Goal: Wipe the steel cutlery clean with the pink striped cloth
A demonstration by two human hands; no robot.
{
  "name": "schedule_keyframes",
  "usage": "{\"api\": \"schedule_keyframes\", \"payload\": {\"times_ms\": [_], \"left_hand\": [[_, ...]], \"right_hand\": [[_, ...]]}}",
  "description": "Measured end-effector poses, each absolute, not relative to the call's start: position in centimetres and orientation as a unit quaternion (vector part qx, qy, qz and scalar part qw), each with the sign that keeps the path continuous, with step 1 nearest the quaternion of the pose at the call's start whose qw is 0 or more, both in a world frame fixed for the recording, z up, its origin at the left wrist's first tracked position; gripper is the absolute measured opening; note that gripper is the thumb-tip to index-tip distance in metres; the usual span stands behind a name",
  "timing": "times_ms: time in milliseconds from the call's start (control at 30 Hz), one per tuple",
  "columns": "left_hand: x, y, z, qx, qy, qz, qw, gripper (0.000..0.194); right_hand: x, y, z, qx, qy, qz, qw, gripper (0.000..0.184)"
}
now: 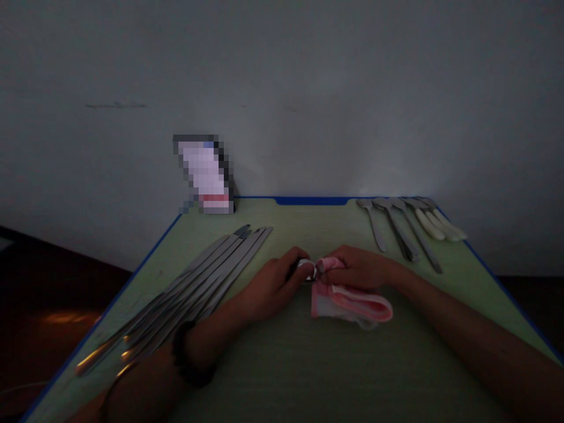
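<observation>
My left hand (282,279) is closed on a small shiny metal piece (309,270), most of it hidden by the fingers; its kind cannot be made out. Just to the right, my right hand (356,267) grips a folded cloth (361,305), pink-edged with a pale middle, whose loose part hangs below the fingers. The bunched cloth at the right fingertips meets or nearly meets the metal piece. Both hands are close together over the middle of the pale green table (282,364).
Several long table knives (202,276) lie slanted at the left, partly behind my left forearm. Spoons (392,226) and several white-handled utensils (434,223) lie at the back right. A blurred-out phone-like screen (205,173) leans on the wall (299,88) at the back left.
</observation>
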State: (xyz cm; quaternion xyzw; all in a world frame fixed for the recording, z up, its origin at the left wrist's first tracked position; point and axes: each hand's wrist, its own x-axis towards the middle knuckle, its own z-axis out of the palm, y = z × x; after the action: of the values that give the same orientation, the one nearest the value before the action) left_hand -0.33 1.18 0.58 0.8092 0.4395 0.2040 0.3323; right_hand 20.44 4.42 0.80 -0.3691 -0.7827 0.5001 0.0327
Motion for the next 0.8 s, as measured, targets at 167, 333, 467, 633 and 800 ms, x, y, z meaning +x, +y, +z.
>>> {"api": "schedule_keyframes", "payload": {"times_ms": [167, 333, 467, 633, 800], "left_hand": [[-0.4, 0.9, 0.1, 0.815, 0.412, 0.261, 0.313, 0.020], [-0.3, 0.8, 0.0, 0.790, 0.441, 0.307, 0.295, 0.026], [-0.3, 1.2, 0.2, 0.751, 0.488, 0.298, 0.329, 0.036], [-0.2, 1.4, 0.3, 0.748, 0.524, 0.247, 0.325, 0.047], [0.0, 1.5, 0.2, 0.781, 0.529, 0.219, 0.249, 0.041]], "right_hand": [[20.9, 4.9, 0.9, -0.370, -0.760, 0.532, 0.047, 0.027], [21.6, 5.3, 0.1, -0.387, -0.747, 0.519, 0.150, 0.040], [21.5, 5.4, -0.6, -0.385, -0.779, 0.468, 0.161, 0.028], [20.6, 5.2, 0.2, -0.342, -0.810, 0.461, 0.116, 0.031], [20.1, 4.8, 0.8, -0.332, -0.816, 0.466, 0.082, 0.034]]}}
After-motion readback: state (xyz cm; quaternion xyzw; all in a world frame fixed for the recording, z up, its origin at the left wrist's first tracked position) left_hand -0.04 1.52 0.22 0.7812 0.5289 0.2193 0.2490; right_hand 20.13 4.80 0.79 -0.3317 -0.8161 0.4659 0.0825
